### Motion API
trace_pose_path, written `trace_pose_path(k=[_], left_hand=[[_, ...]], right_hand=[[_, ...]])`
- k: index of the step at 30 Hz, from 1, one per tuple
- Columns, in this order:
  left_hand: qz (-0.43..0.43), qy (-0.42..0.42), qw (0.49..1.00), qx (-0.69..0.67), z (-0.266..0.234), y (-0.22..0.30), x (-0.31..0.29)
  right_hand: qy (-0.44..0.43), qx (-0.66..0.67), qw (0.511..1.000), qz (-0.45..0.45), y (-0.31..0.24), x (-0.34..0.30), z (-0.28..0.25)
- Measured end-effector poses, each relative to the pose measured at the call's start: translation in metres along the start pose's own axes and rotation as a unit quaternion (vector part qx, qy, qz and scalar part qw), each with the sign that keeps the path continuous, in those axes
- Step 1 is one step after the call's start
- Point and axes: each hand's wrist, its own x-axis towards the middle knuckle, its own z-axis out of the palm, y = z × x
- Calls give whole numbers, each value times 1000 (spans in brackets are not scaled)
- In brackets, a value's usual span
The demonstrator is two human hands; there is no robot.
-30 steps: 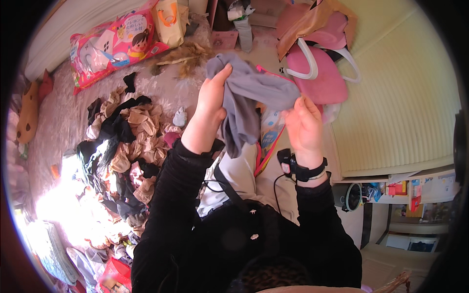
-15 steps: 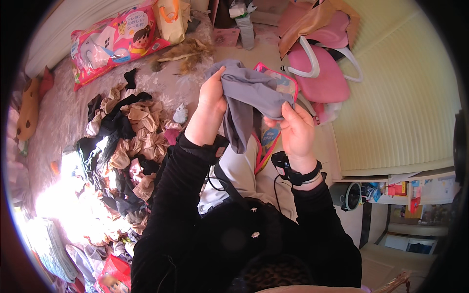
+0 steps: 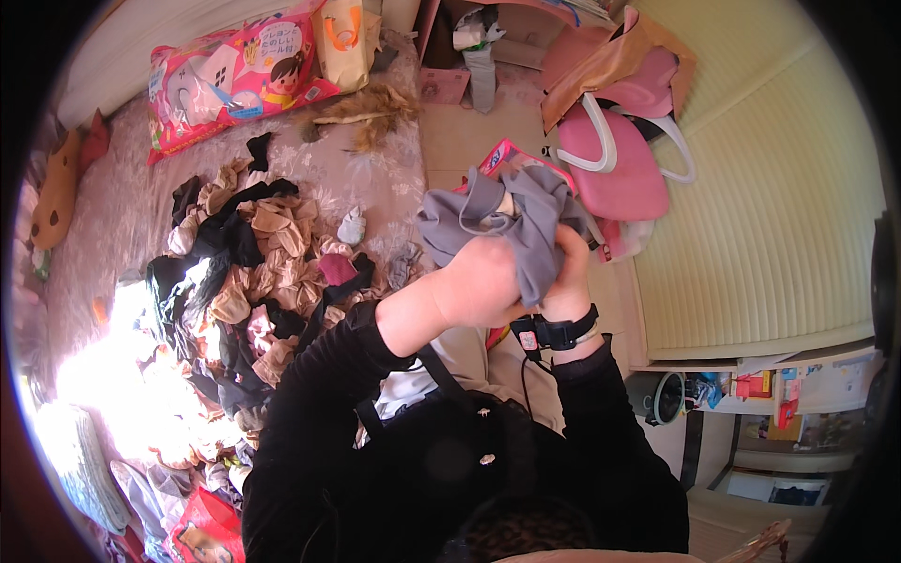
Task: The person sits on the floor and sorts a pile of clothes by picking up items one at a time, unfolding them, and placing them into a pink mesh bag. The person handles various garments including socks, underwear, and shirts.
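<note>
A soft grey garment, bunched and twisted, is up in front of my lap between my hands; its exact kind does not show. My left hand grips it from the near side, back of the hand up, with its fingertips hidden under the folds. On the opposite side my right hand wraps round the cloth, thumb side up, close to the left hand. Part of a bright pink-edged package shows behind the garment. Black wristband gear sits on my right wrist.
To the left, a heap of black, beige and pink clothes lies on a patterned bedspread. Beyond it are a big pink package and a brown furry thing. A pink chair-like object and ribbed cream panel stand right.
My hands have come together, the left moving right and nearer. The grey garment, earlier stretched between them, is now gathered up. A small grey piece shows beside the heap.
</note>
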Motion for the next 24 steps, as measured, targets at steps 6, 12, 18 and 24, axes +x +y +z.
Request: trace_pose_path(k=[6, 12, 18, 24], left_hand=[[105, 170, 979, -35, -26, -2, -28], [-222, 216, 784, -537, -15, -7, -43], [-247, 236, 537, -771, 5, -27, -69], [-274, 283, 373, -840, 12, -48, -66]], right_hand=[[-57, -686, 607, -397, -41, 14, 42], [-6, -502, 751, -430, -19, -3, 72], [-7, -669, 613, -421, -13, 0, 71], [35, -522, 743, -417, -16, 5, 83]])
